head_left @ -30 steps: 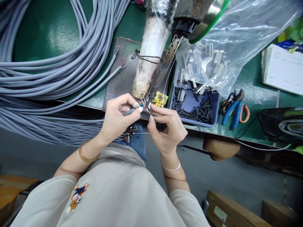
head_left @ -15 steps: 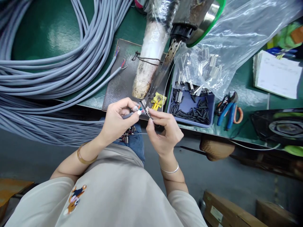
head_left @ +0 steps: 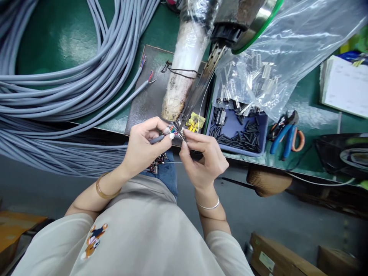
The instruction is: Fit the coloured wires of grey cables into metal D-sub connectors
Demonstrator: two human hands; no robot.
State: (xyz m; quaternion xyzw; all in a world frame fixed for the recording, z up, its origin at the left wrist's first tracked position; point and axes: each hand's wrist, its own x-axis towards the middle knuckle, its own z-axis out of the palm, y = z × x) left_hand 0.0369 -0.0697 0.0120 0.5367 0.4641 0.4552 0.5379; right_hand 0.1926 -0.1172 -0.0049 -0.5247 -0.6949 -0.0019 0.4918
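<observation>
At the left, a thick bundle of grey cables (head_left: 71, 82) is looping over the green bench top (head_left: 60, 42), two stripped ends reaching over a dark plate (head_left: 143, 101). Just below that plate's front edge, the left hand (head_left: 143, 143) is pinching a grey cable (head_left: 156, 139) between thumb and fingers, its coloured wires (head_left: 173, 128) fanning out near the fingertips toward a small metal connector (head_left: 178, 128). Above the hands, a stained white tube (head_left: 185, 63) is slanting down, and a perforated metal barrel (head_left: 208, 67) is running beside it down to the connector; whether its end is touching, I cannot tell. Past it, a yellow piece (head_left: 197, 122) is resting close to the fingers of the right hand (head_left: 204, 157), which are pressing together with the thumb on a thin piece (head_left: 183, 137) by the connector, too small to identify. Farther right, a blue tray (head_left: 263, 142) is holding black sleeves (head_left: 247, 138), with a clear bag (head_left: 287, 46) of metal parts lying partly over it. Beyond these, blue-handled pliers (head_left: 278, 138) are lying below a notepad (head_left: 346, 84).
</observation>
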